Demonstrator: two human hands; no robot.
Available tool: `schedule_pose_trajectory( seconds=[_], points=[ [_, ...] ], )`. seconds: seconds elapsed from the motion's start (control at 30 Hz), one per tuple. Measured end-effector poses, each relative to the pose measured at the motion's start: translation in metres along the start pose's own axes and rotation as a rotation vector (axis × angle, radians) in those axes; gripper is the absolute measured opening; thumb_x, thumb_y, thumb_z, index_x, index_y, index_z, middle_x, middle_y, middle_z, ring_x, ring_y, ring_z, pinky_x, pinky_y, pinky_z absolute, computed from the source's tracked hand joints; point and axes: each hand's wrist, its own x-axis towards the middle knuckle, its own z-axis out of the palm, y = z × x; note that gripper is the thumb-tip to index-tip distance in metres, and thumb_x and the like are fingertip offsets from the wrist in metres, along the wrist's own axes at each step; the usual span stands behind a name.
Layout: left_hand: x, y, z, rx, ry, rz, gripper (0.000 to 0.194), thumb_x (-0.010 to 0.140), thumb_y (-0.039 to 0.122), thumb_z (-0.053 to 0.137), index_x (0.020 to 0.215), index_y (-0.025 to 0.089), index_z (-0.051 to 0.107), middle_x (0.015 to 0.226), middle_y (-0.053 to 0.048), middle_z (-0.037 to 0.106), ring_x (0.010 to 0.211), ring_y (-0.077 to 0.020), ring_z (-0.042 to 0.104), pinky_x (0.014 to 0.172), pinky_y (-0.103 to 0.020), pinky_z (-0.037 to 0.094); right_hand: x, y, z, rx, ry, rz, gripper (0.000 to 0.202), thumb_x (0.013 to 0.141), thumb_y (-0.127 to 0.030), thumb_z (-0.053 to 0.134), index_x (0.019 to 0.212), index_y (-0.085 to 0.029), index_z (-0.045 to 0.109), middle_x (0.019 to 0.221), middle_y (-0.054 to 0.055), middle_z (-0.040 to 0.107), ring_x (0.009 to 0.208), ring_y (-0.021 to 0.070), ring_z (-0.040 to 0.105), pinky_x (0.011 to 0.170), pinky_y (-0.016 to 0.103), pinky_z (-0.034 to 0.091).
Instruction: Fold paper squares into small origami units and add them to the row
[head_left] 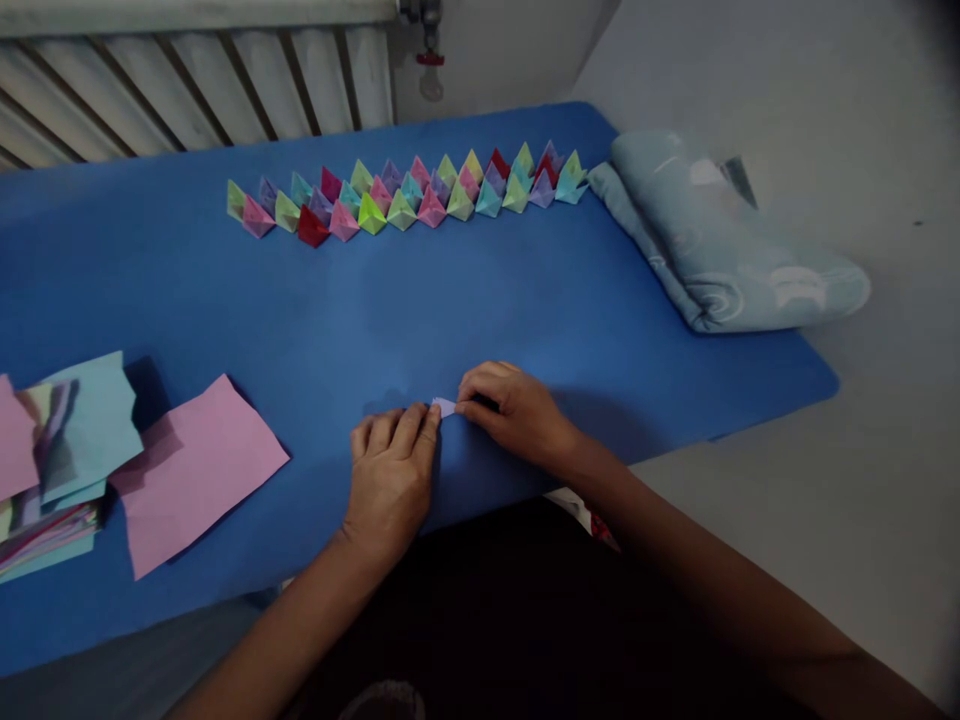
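Close to the table's front edge lies a small piece of folded pale lilac paper (444, 407), mostly hidden by my fingers. My left hand (394, 475) presses its left end against the table, palm down with the fingers close together. At the right end, my right hand (517, 410) pinches the tip between thumb and index finger, its other fingers curled. Farther back stand several folded paper boats (401, 210) in staggered rows, in pink, red, green, yellow, blue and purple.
On the left, a pink paper sheet (202, 470) lies beside a loose stack of coloured paper (82, 430). A folded grey-blue blanket (735, 250) covers the right end of the blue table (315, 320). Behind the table stands a white radiator (195, 85) with a red-handled valve (430, 59).
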Motion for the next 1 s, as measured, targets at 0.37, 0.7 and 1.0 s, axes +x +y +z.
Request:
schedule_pose_trajectory(
  seconds=[0.37, 0.7, 1.0],
  points=[
    [0.001, 0.003, -0.001, 0.034, -0.002, -0.018, 0.041, 0.090, 0.008, 0.043, 0.128, 0.015, 0.058, 0.122, -0.014, 0.065, 0.101, -0.0291, 0.056, 0.088, -0.047, 0.041, 0.000, -0.012, 0.003, -0.043, 0.048, 0.092, 0.010, 0.086, -0.026, 0.065, 0.079, -0.019, 0.062, 0.080, 0.001, 0.061, 0.078, 0.0151, 0.053, 0.076, 0.029, 0.040],
    [-0.008, 0.001, -0.002, 0.021, 0.053, 0.048, 0.038, 0.091, 0.006, 0.041, 0.125, 0.009, 0.059, 0.122, -0.016, 0.065, 0.106, -0.0299, 0.057, 0.090, -0.047, 0.042, 0.008, -0.010, -0.001, -0.091, -0.040, 0.091, 0.013, 0.083, -0.030, 0.067, 0.076, -0.020, 0.062, 0.081, -0.001, 0.059, 0.080, 0.0146, 0.054, 0.079, 0.029, 0.039],
    [-0.014, 0.001, -0.003, 0.031, 0.055, 0.080, 0.040, 0.090, 0.005, 0.039, 0.125, 0.010, 0.058, 0.125, -0.016, 0.064, 0.109, -0.0307, 0.060, 0.090, -0.047, 0.043, 0.011, -0.015, -0.005, -0.102, -0.075, 0.131, 0.013, 0.082, -0.030, 0.067, 0.075, -0.021, 0.062, 0.080, -0.001, 0.056, 0.078, 0.0141, 0.054, 0.074, 0.027, 0.039]
  ],
)
